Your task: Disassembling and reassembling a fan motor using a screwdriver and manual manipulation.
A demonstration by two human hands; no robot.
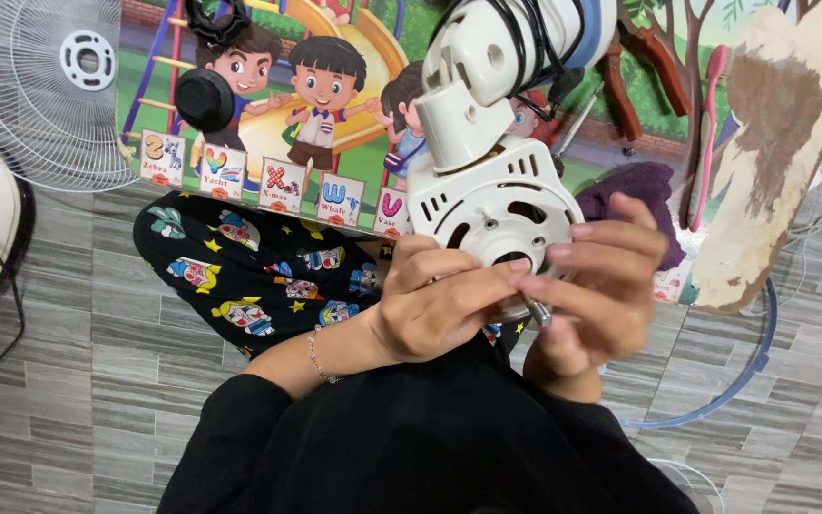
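In the head view, a white plastic fan motor housing is held up over the person's lap, above the grey tiled floor. It is round, with vent slots and a dark hole in the middle, and its neck part with black cables goes up to the top edge of the picture. The left hand is curled closed, fingers gripping the lower rim of the housing. The right hand is also closed around the right side of the housing, and its fingers pinch a small metal shaft under it. Behind the housing lies a colourful children's alphabet mat. A white fan grille rests at the top left corner of the floor. A brown and white board leans at the right. The hands hide the lower part of the housing.
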